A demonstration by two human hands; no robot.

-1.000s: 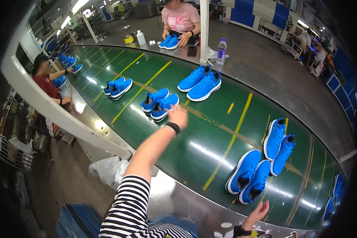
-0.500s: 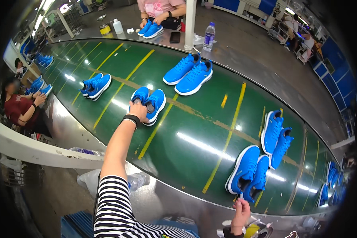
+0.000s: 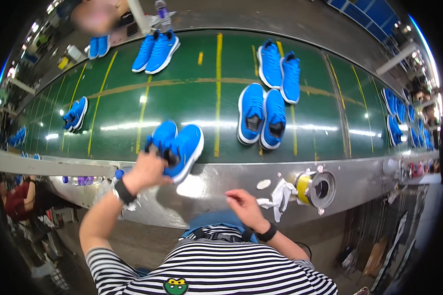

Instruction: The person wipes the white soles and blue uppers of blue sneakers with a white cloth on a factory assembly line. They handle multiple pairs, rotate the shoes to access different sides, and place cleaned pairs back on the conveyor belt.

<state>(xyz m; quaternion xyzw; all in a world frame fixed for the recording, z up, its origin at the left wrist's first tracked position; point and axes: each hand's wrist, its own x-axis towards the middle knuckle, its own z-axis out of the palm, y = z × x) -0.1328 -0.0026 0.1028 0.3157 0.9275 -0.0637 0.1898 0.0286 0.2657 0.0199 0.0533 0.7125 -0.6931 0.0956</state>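
My left hand (image 3: 148,169) is closed on the heel ends of a pair of blue sneakers (image 3: 188,147) with white soles. The pair is over the near edge of the green conveyor belt (image 3: 182,108), toes pointing away from me. Above the metal ledge, my right hand (image 3: 247,210) is empty, its fingers apart and slightly bent. A second pair of blue sneakers (image 3: 252,115) stands on the belt to the right, with another pair of sneakers (image 3: 269,64) just beyond it. At the belt's far side is one more pair of sneakers (image 3: 161,53).
The metal ledge (image 3: 216,184) carries a yellow tape roll (image 3: 305,189) on a round metal holder and crumpled white paper (image 3: 282,195). More sneakers stand at the left (image 3: 75,114) and far right. Across the belt, a person sits near a bottle (image 3: 162,12) and a white post (image 3: 139,14).
My left hand has drawn its pair of sneakers from the middle of the belt toward me. My right hand has moved left, away from the right-hand pair. The view has turned.
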